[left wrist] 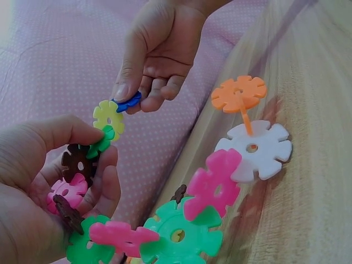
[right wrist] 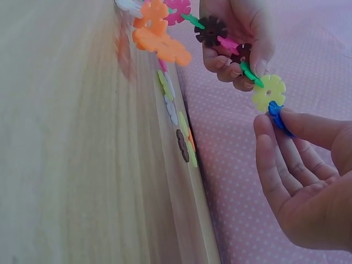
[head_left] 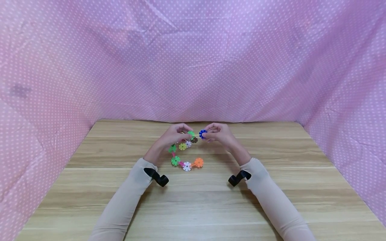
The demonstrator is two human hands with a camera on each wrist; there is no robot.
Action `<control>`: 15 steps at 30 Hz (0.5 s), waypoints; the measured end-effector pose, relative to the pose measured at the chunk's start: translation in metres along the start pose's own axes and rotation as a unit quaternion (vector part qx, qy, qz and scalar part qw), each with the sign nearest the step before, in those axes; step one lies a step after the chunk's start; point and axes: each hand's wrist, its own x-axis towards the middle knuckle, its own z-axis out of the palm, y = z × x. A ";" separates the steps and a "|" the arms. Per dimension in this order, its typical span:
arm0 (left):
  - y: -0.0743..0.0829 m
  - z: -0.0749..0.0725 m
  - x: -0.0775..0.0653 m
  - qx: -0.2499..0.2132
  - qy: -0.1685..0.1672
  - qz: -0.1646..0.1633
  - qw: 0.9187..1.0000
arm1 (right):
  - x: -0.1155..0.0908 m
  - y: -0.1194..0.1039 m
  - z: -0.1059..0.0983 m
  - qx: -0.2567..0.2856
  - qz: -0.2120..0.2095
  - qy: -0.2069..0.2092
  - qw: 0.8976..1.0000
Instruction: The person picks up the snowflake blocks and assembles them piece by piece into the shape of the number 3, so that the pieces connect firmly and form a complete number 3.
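Note:
Above the far half of the table, my left hand [head_left: 175, 135] pinches a green notched flower disc [left wrist: 102, 144] between thumb and fingers. From it a chain of interlocked discs in several colours loops through the left hand. The chain carries a pink disc [left wrist: 213, 190] and a white disc [left wrist: 269, 154], and its end is an orange disc [left wrist: 234, 99]. My right hand [head_left: 221, 135] pinches a blue flower disc [right wrist: 276, 114] by its edge. Between the hands stands a yellow disc [right wrist: 267, 85], touching both the green and the blue discs. Whether the blue disc's slot is fully seated cannot be told.
Several loose discs lie on the wooden table [head_left: 193, 207] beyond the chain, including a brown disc [right wrist: 182, 146] and a white disc [right wrist: 170, 110]. Pink dotted cloth [head_left: 193, 67] hangs behind the table and at both sides.

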 end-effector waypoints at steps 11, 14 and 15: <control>0.002 0.000 -0.003 -0.005 -0.012 0.011 1.000 | -0.001 0.001 0.002 0.001 -0.037 0.008 0.999; 0.003 0.000 -0.003 -0.006 -0.013 0.017 1.000 | 0.000 0.002 0.002 0.005 -0.055 0.012 0.998; 0.003 0.000 -0.003 -0.006 -0.012 0.018 1.000 | 0.000 0.003 0.002 0.006 -0.060 0.013 0.998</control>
